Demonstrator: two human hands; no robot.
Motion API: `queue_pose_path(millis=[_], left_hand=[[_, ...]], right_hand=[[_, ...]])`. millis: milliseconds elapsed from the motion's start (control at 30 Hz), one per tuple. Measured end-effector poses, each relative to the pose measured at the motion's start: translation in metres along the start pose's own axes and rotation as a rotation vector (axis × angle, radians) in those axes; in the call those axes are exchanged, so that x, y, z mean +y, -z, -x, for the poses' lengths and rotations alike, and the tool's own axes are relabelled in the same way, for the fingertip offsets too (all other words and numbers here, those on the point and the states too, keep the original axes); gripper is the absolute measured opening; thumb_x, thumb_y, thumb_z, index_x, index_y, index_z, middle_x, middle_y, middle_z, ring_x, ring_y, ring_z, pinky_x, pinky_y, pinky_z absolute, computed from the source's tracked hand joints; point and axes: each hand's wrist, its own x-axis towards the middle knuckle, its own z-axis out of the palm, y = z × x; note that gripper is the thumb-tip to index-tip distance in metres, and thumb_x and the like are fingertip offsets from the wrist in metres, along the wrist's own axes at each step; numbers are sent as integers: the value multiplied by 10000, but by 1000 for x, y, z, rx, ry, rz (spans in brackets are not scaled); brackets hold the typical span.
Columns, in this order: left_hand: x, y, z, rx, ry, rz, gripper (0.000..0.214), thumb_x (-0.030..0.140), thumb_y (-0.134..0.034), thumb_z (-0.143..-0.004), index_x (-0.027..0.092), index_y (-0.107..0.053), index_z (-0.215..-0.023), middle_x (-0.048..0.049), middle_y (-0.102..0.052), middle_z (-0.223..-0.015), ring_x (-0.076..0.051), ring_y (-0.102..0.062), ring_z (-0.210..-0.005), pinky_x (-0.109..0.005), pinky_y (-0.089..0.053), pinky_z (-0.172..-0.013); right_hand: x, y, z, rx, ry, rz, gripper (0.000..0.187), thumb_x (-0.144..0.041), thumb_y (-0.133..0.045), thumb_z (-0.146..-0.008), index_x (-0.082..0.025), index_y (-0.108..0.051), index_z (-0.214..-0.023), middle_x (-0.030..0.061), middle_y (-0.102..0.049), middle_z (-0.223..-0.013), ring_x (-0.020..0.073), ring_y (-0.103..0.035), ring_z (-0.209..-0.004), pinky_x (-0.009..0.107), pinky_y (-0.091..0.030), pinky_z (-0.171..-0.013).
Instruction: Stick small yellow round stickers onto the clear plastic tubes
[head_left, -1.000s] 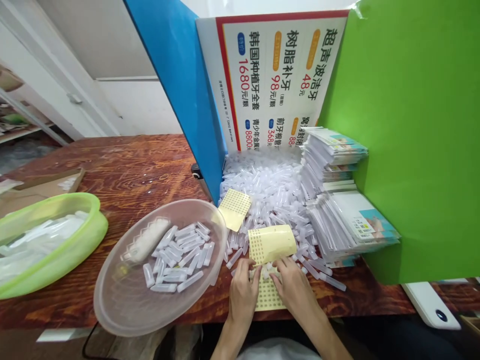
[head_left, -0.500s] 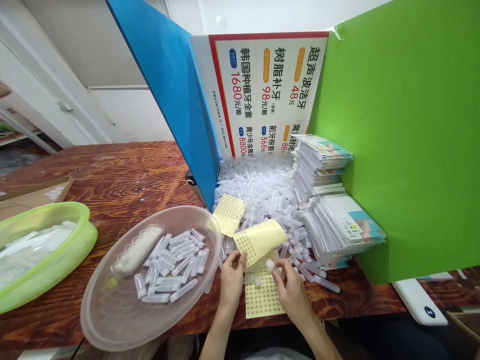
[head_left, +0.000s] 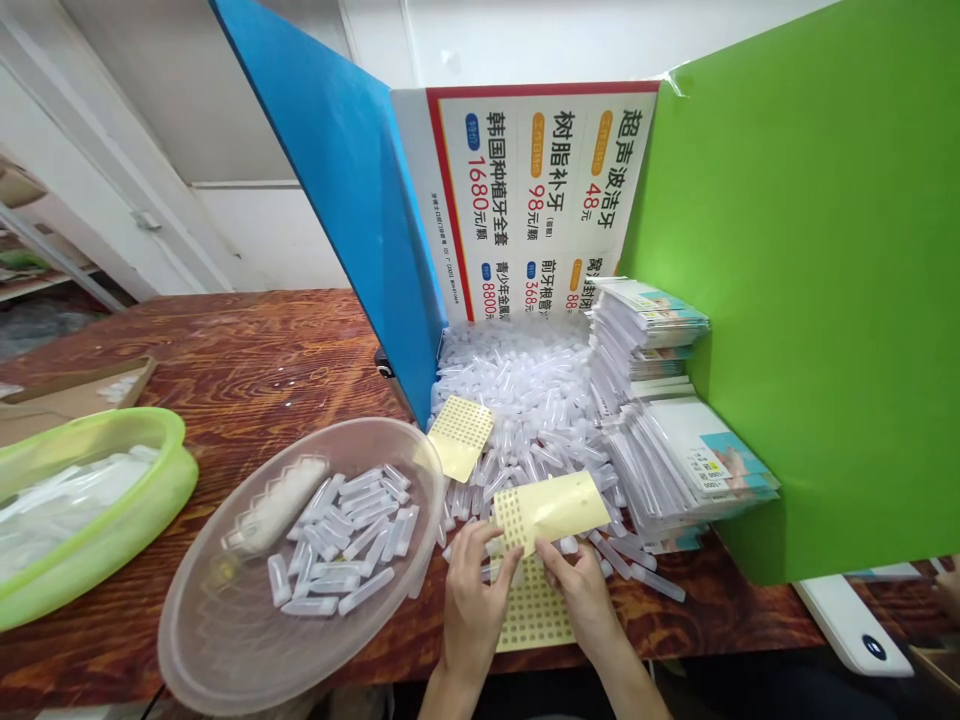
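Note:
My left hand (head_left: 472, 595) and my right hand (head_left: 583, 592) meet at the table's near edge, over a flat yellow sticker sheet (head_left: 534, 612). The left fingers are closed on the lower edge of a curled yellow sticker sheet (head_left: 556, 505) that lifts up over the tubes. The right fingers are pinched together just beside it, and what they hold is hidden. Behind the hands lies a big pile of small clear plastic tubes (head_left: 525, 385). A third sticker sheet (head_left: 459, 436) rests on the pile's left side.
A clear plastic basin (head_left: 225, 650) with several tubes sits to the left, with a green basin (head_left: 142, 500) beyond it. Card stacks (head_left: 697, 460) stand on the right. A blue board (head_left: 352, 190), a printed poster (head_left: 540, 190) and a green board (head_left: 810, 280) wall in the pile.
The curled sheet has swung right and flattened over the tubes. The right hand, which held a small tube up in view, has dropped to meet the left hand under the sheet.

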Motion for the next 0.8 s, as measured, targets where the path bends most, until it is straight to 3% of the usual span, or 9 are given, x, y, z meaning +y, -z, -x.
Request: queue_pose_path(millis=[100,267,467,667,800], left_hand=[[6,2,0,-118,-173,-53,254,348,-639,-907,289,-683,-1150,-80,-693,-1181,-294,-611,-1167,-472,-478,-1026],[8,0,-1,-168,-194,-36,224,298,-634,-921,284,-712,-1131,-67,-729,-1155,-268,-667,-1096,-434,-540,-956],[9,0,-3,-103,-277,-86,144,257,-647,-918,257,-732,-1034,-66,-763,-1046,-249,-709,-986,-411,-568,-880],[10,-1,-4,28,-459,-91,112,147,-634,-918,217,-690,-985,-44,-778,-930,-206,-728,-877,-358,-575,-806],[10,0,-3,30,-439,-91,82,148,-642,-914,218,-669,-947,-35,-774,-916,-196,-724,-854,-343,-579,-787]], right_hand=[[1,4,1,-4,13,-43,269,-332,-764,-616,-513,-614,-748,-11,-690,-577,317,-668,-563,402,-376,-329],[2,4,2,27,32,-3,299,-318,-768,-608,-517,-614,-769,-26,-723,-638,330,-705,-633,406,-395,-329],[1,-4,5,34,80,96,191,-362,-746,-672,-492,-643,-765,-21,-737,-653,303,-696,-635,409,-440,-392],[-3,-9,5,82,140,248,137,-448,-733,-709,-330,-707,-774,8,-710,-621,267,-679,-597,362,-509,-469],[-5,-13,4,118,180,333,233,-481,-719,-744,-259,-732,-812,28,-685,-611,228,-640,-526,329,-488,-465]])
